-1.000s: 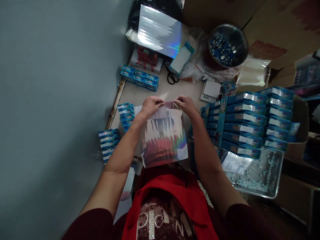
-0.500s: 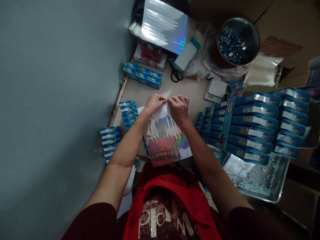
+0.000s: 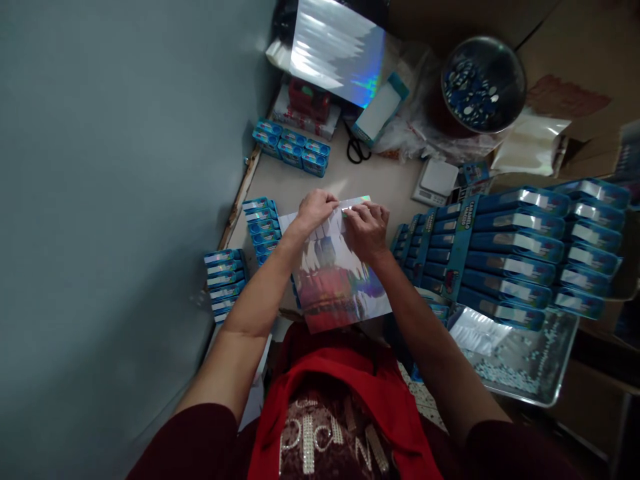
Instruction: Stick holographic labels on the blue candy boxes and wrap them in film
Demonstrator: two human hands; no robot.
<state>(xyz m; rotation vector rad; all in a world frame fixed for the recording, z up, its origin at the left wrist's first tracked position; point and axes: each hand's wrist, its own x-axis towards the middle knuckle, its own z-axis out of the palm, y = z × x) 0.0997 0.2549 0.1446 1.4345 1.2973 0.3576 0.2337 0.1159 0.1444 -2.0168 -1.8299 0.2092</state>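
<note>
A shiny holographic sheet (image 3: 333,287) with rainbow and reddish reflections lies over the table's front, its lower edge near my body. At its upper edge, my left hand (image 3: 319,208) is closed, its fingertips pinching the sheet. My right hand (image 3: 369,230) is curled over the upper right part, fingers bent and thumb tucked in. A small bright spot shows at its fingertips; whether that is a loose piece or a reflection, I cannot tell. Left of the sheet stands a row of blue boxes (image 3: 263,227) with pale strips on them, partly hidden by my left forearm.
More blue boxes stand at the wall (image 3: 223,283) and at the back (image 3: 291,148). Stacked long blue boxes (image 3: 510,233) fill the right side, above a metal tray (image 3: 560,380). Behind are black scissors (image 3: 357,152), a small scale (image 3: 436,180), a metal bowl (image 3: 515,73) and another shiny sheet (image 3: 335,50).
My right hand has moved slightly down and right, apart from the left, uncovering the sheet's upper right corner. The view has shifted a little; the left hand still pinches the upper edge.
</note>
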